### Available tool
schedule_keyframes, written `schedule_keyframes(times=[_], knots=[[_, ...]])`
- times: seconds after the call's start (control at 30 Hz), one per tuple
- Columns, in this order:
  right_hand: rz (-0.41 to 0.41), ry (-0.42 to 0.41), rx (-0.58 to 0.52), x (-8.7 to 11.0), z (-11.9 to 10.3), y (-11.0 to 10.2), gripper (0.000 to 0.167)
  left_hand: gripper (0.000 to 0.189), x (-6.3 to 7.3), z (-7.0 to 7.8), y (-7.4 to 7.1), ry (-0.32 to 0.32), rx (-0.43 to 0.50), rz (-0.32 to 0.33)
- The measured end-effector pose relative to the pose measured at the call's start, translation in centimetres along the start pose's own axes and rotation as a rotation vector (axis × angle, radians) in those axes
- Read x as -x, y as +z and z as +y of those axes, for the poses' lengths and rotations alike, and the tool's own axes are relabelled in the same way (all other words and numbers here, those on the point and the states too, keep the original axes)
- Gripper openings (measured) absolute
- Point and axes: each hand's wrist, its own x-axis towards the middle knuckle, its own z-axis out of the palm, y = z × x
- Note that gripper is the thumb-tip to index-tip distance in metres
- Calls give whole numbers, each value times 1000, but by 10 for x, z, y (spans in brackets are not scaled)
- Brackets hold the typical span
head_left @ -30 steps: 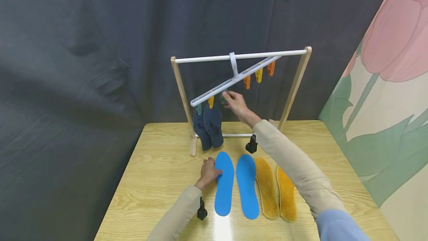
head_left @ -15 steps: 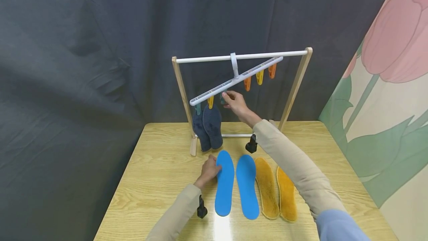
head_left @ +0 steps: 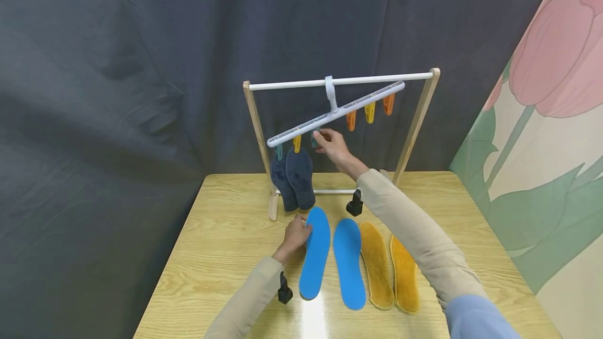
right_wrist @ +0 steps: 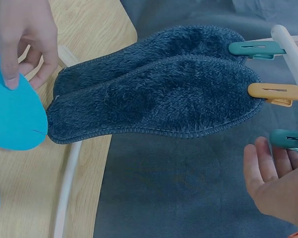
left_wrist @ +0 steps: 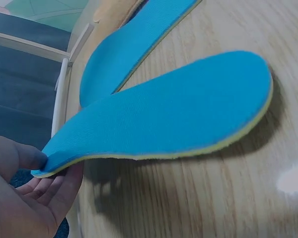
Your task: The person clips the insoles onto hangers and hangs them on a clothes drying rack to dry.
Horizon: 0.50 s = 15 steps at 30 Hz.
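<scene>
My left hand (head_left: 296,233) pinches one end of a blue insole (head_left: 314,258) between thumb and fingers. In the left wrist view this insole (left_wrist: 179,114) is tilted and raised off the table, with its pale yellow edge showing and a shadow beneath. My right hand (head_left: 333,146) holds a green clothespin (head_left: 314,139) on the white hanger (head_left: 335,114); in the right wrist view, fingers lie behind that clothespin (right_wrist: 286,140) and the thumb is out of sight. Two dark fluffy insoles (head_left: 300,179) hang beside it from a green and a yellow clothespin (head_left: 297,143).
A second blue insole (head_left: 348,266) and two orange fluffy insoles (head_left: 377,266) lie on the wooden table (head_left: 221,255). The hanger slants from a wooden rack (head_left: 418,119) with white rods. Orange and yellow clothespins (head_left: 370,113) hang on its right half. A dark curtain (head_left: 188,67) stands behind.
My left hand has moved up and slightly away with the blue insole, which now tilts off the table. The hanger's right end has swung slightly right and down. My right hand stays at the green clothespin.
</scene>
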Motion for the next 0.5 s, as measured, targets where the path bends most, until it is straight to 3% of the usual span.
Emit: schedule_keyframes(times=[0.27,0.5], knots=[[-9,5,11,0,3,0,56,30,-4,1,-3,-10,-6,4],[-7,0,13,-1,2,0,55,27,-9,3,-8,43,17,23]])
